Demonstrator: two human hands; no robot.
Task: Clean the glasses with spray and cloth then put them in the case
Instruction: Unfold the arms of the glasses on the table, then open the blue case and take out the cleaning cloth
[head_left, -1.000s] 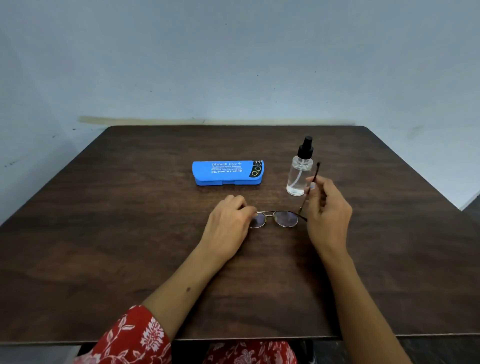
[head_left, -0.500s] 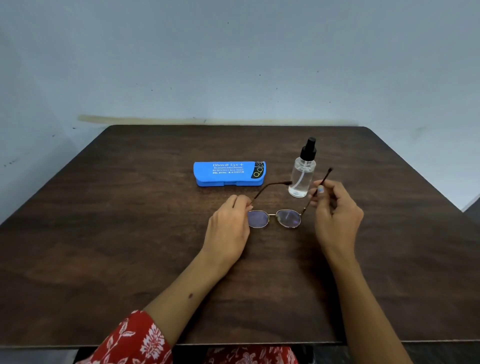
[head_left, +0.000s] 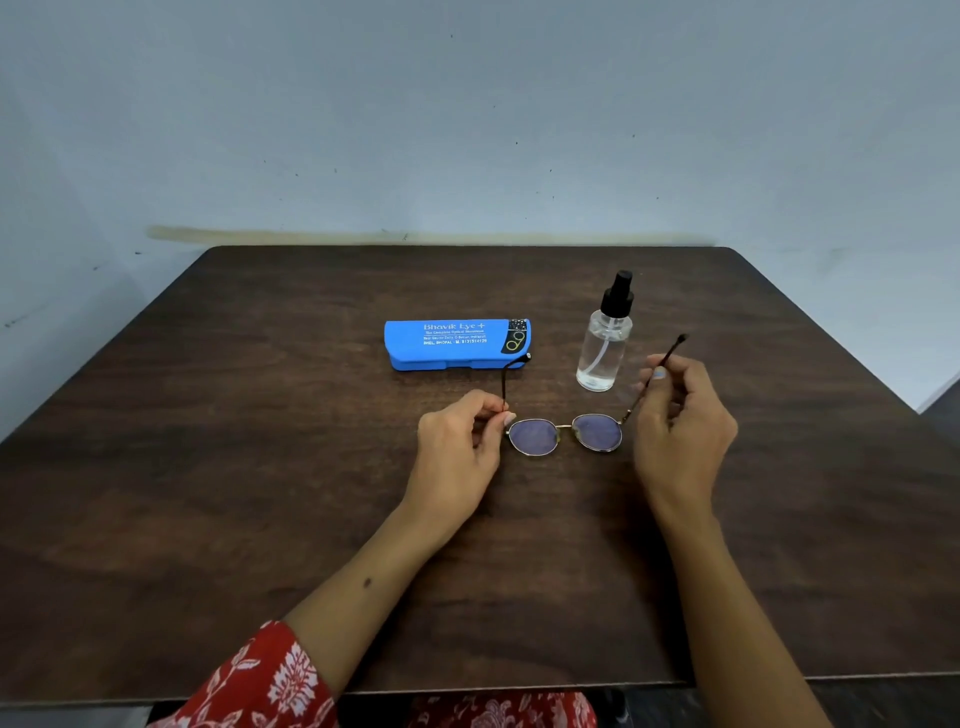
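Head view: left hand (head_left: 457, 441) and right hand (head_left: 680, 415) now pinch both unfolded temples of the glasses (head_left: 563, 435).

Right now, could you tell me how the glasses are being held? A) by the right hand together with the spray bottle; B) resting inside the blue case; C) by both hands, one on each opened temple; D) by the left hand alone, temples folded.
C: the left hand and right hand each pinch one unfolded temple of the glasses.
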